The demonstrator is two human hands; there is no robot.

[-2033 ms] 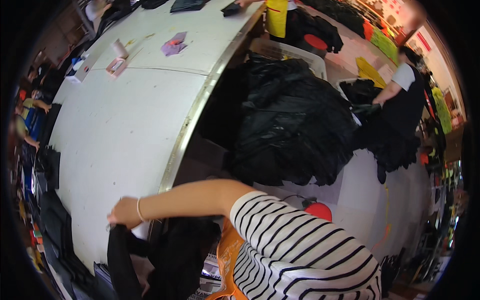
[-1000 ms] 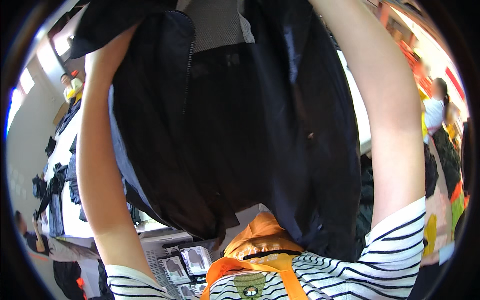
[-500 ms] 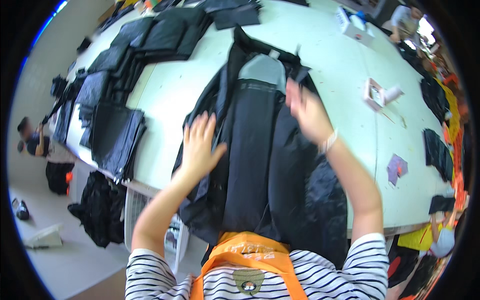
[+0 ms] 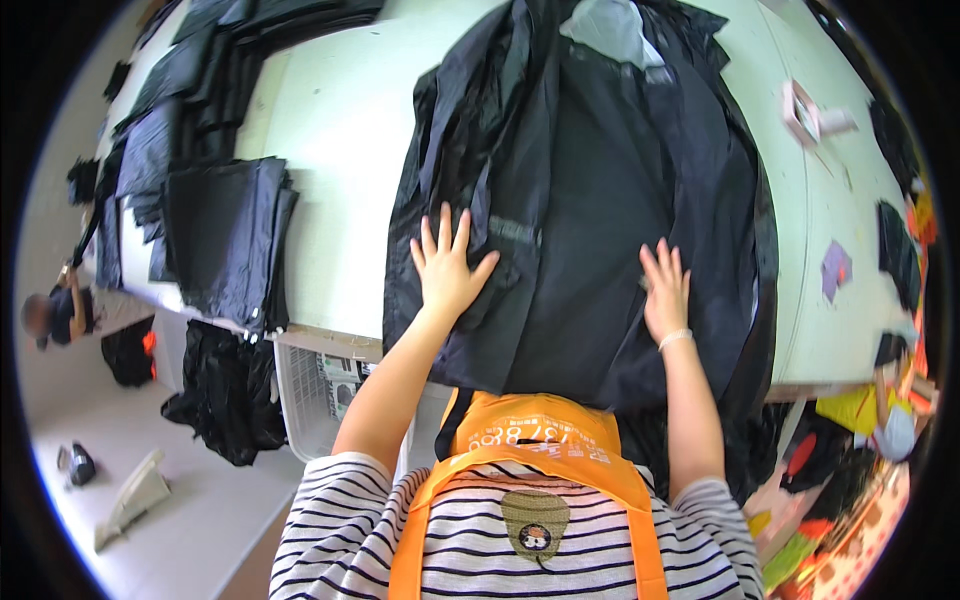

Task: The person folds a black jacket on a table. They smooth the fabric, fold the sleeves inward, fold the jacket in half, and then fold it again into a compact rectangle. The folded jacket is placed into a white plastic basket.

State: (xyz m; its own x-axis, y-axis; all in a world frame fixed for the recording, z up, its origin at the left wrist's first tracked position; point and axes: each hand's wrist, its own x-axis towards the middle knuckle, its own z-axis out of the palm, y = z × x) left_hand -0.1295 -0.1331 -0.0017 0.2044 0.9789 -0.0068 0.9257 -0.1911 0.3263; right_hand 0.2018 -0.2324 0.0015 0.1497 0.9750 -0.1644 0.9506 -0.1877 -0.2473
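jacket (image 4: 600, 200): spread flat at tabletop (image 4: 330, 130) near edge, hem overhanging, under both hands | left hand (image 4: 447, 268): fingers splayed, palm flat on left front | right hand (image 4: 665, 290): open, flat on right front

- Jacket (image 4: 600, 200) spread flat on table (image 4: 330, 130), middle, hem hanging over near edge.
- Left hand (image 4: 445, 270) flat on jacket's left front; right hand (image 4: 665, 290) flat on its right front, well apart.
- Stack of folded garments (image 4: 225, 240) on table left of jacket, at near edge; more folded pieces (image 4: 250, 30) behind.
- Small scraps (image 4: 835, 268) on table right of jacket.
- Basket (image 4: 315, 385) under table edge, left of person; heap of cloth (image 4: 225, 400) on floor beside it.
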